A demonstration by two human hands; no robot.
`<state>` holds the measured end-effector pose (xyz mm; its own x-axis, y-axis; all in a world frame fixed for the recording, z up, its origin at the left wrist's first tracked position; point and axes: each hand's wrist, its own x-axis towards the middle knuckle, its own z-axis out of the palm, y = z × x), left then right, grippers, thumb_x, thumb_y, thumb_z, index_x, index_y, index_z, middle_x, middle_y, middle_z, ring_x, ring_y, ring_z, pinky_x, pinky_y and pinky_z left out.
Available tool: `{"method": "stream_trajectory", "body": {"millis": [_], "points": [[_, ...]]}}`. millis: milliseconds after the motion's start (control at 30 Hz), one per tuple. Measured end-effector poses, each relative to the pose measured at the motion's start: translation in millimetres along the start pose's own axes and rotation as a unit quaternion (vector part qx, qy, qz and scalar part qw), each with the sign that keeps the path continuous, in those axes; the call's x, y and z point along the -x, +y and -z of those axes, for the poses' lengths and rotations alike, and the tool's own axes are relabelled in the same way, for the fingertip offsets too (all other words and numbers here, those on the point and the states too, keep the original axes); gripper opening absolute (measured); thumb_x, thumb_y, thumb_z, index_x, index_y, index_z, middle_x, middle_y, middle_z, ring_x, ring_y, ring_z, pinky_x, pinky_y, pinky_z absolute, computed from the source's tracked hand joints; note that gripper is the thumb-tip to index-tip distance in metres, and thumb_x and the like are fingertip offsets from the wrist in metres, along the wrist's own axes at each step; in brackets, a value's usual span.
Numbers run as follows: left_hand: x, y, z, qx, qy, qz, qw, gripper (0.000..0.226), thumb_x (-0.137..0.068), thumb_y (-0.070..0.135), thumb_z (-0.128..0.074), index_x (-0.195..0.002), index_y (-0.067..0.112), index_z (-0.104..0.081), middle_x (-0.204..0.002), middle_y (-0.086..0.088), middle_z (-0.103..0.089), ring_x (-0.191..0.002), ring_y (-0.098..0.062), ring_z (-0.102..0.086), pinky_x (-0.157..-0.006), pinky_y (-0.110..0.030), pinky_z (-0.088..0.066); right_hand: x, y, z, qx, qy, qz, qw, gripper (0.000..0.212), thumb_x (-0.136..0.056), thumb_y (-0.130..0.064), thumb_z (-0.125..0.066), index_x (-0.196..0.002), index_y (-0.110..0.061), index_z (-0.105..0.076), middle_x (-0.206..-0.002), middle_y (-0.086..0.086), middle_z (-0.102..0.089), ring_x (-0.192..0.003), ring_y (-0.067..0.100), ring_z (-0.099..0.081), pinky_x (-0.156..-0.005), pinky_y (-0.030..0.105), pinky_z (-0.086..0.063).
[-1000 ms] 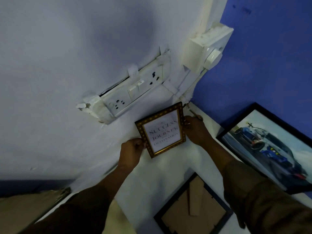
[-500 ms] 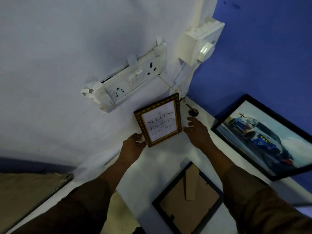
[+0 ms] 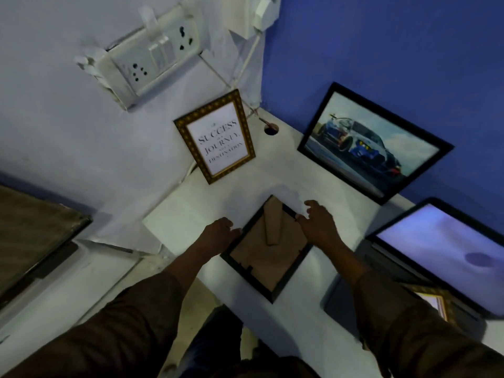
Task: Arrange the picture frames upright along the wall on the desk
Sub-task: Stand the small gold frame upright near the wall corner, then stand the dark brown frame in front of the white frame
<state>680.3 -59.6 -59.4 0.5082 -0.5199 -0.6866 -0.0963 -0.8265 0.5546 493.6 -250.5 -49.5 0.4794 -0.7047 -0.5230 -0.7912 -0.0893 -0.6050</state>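
A small gold frame (image 3: 215, 136) with a "Success" text print stands upright against the white wall, with no hand on it. A black-framed car picture (image 3: 373, 143) leans on the blue wall at the right. A black frame (image 3: 266, 248) lies face down on the white desk (image 3: 191, 208), its brown backing and stand flap up. My left hand (image 3: 219, 236) touches its left edge, fingers curled. My right hand (image 3: 317, 221) is at its right edge with fingers spread. Neither hand has lifted it.
A white socket board (image 3: 144, 58) and a switch box (image 3: 261, 15) sit on the wall above the gold frame. A cable hole (image 3: 270, 129) is in the desk corner. An open laptop (image 3: 436, 257) stands at the right, another gold frame (image 3: 433, 301) partly hidden behind my right sleeve.
Both hands left the gold frame, which now stands alone against the wall, and came down to the edges of the face-down black frame. The view tilted down.
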Motion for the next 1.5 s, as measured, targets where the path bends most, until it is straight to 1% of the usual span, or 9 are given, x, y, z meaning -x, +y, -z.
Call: {"method": "stream_trajectory", "body": {"millis": [167,400,700,833,900,1033,1167,1333,1500], "points": [[22,-12,-23,-0.049,-0.004,0.000,0.999,0.039,-0.097,0.034,-0.061,-0.125,0.008,-0.056,-0.118,-0.008,-0.059,-0.102,-0.020,-0.055,-0.083,-0.027,-0.042,52,40,-25,-0.030,-0.030,-0.062,0.997,0.016,-0.095,-0.021,-0.053,-0.106,-0.011,-0.057,-0.102,0.007,-0.065,-0.101,0.029,-0.063,-0.077,0.032,-0.051],[17,-15,-26,-0.046,0.025,-0.008,0.999,0.026,-0.091,0.030,-0.064,-0.104,0.009,-0.057,-0.087,-0.002,-0.060,-0.074,-0.015,-0.056,-0.060,-0.025,-0.041,90,45,-69,-0.157,0.004,-0.161,0.974,0.061,-0.100,-0.028,-0.054,-0.156,-0.018,-0.030,-0.142,0.015,-0.056,-0.106,0.024,-0.058,-0.088,0.030,-0.049],[-14,-17,-4,-0.077,-0.019,-0.026,0.997,0.033,-0.097,0.039,-0.058,-0.084,0.009,-0.059,-0.088,-0.009,-0.061,-0.087,-0.030,-0.065,-0.088,-0.040,-0.055,70,55,-82,-0.279,0.096,-0.254,0.921,0.060,-0.091,-0.044,-0.066,-0.142,-0.018,-0.048,-0.128,0.010,-0.063,-0.110,0.028,-0.065,-0.096,0.041,-0.056],[-17,-15,13,0.055,-0.083,-0.019,0.995,0.038,-0.096,0.029,-0.065,-0.064,0.009,-0.060,-0.070,-0.008,-0.062,-0.069,-0.025,-0.064,-0.066,-0.035,-0.057,69,61,-66,-0.283,0.115,-0.186,0.934,0.050,-0.092,-0.011,-0.059,-0.132,-0.039,-0.049,-0.102,0.017,-0.074,-0.082,0.027,-0.070,-0.080,0.047,-0.060],[-19,-11,23,0.101,-0.094,-0.050,0.989,0.018,-0.095,0.024,-0.068,-0.087,0.009,-0.073,-0.084,-0.007,-0.070,-0.080,-0.024,-0.067,-0.064,-0.030,-0.056,70,62,-56,-0.270,0.096,-0.133,0.949,0.060,-0.091,0.003,-0.049,-0.128,-0.043,-0.056,-0.096,0.014,-0.076,-0.088,0.033,-0.073,-0.088,0.050,-0.060],[-19,10,37,0.136,-0.101,-0.101,0.980,0.030,-0.094,0.019,-0.069,-0.125,0.017,-0.067,-0.114,-0.009,-0.069,-0.099,-0.027,-0.069,-0.066,-0.033,-0.060,72,65,-45,-0.218,0.041,-0.003,0.975,0.074,-0.091,0.023,-0.045,-0.123,-0.038,-0.069,-0.120,0.008,-0.073,-0.114,0.026,-0.069,-0.105,0.049,-0.053],[-8,32,45,0.212,-0.114,-0.069,0.968,0.020,-0.096,0.005,-0.063,-0.111,-0.002,-0.073,-0.108,-0.019,-0.069,-0.091,-0.037,-0.067,-0.061,-0.040,-0.063,79,52,-33,-0.053,0.098,0.100,0.989,0.057,-0.088,0.005,-0.071,-0.133,-0.030,-0.066,-0.134,-0.005,-0.063,-0.118,0.013,-0.062,-0.104,0.028,-0.049],[16,49,51,0.282,-0.104,-0.042,0.953,0.021,-0.094,0.003,-0.053,-0.093,-0.007,-0.071,-0.076,-0.027,-0.067,-0.058,-0.030,-0.066,-0.056,-0.034,-0.061,98,32,-7,-0.092,0.111,0.137,0.980,0.014,-0.097,-0.017,-0.066,-0.108,-0.019,-0.075,-0.081,-0.003,-0.077,-0.070,0.007,-0.070,-0.073,0.026,-0.057],[45,62,36,0.259,-0.097,-0.060,0.959,0.028,-0.096,0.008,-0.046,-0.089,-0.006,-0.069,-0.066,-0.020,-0.068,-0.050,-0.025,-0.064,-0.052,-0.031,-0.057,131,34,18,-0.134,0.084,0.145,0.977,0.022,-0.101,-0.023,-0.059,-0.098,-0.007,-0.073,-0.064,-0.009,-0.069,-0.058,0.003,-0.063,-0.058,0.018,-0.049]]}}
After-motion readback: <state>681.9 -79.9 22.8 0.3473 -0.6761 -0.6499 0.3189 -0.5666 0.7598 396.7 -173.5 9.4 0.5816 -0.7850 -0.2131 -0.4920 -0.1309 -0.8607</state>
